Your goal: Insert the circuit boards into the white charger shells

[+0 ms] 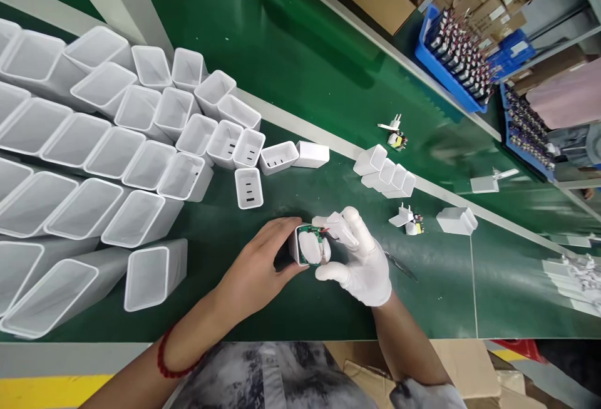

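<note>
My bare left hand (256, 265) is wrapped round a white plastic charger housing (295, 246), thumb and fingers on opposite sides. A green circuit board (310, 230) with a pale pad over it shows in the housing's open end. My right hand (364, 265), in a white glove, pinches a white plug cap (342, 230) just beside that opening. Red wire runs between the cap and the board. How deep the board sits in the housing I cannot tell. Right of the glove, dark tweezers (401, 265) lie on the green bench (338, 318).
Rows of open white housings (141, 165) stand at left. Several smaller ones (385, 174) lie ahead, near a plug cap with board (407, 218) and a closed charger (457, 220). Beyond a pale rail, blue trays (453, 58) hold parts. Another person's pink sleeve (568, 96) shows far right.
</note>
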Motion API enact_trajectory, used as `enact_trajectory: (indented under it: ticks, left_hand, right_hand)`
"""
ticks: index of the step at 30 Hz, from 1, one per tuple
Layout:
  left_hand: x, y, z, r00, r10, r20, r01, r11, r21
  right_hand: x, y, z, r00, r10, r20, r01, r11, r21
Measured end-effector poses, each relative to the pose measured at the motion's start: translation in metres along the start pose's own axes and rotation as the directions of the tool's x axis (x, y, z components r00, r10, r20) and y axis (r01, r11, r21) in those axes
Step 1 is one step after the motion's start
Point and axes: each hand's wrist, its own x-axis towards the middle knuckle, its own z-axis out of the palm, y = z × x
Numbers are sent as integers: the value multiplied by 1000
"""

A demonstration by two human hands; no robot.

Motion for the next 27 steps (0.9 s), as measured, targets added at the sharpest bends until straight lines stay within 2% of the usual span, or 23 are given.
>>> enact_trajectory:
  ticks: [3,10,14,19,27]
  left_hand:
    - [0,0,-1,1000,14,8,-14,1000,13]
    - [2,0,-2,999,38,28,-39,998,46]
    - [2,0,-2,999,48,25,-50,997,56]
    - [3,1,-3,998,46,37,-48,997,60]
    - [2,2,-4,998,32,52,-35,997,64]
  right_hand:
    - [3,-4,-2,999,-11,32,14,998,-69]
    - [4,-4,-4,999,-6,39,8,997,-72]
    - [5,-5,-5,997,-51,58,59,987,-147]
    - [7,-6,-4,998,-37,49,42,993,-113]
    - [10,-8,-3,995,-96,39,101,984,-144]
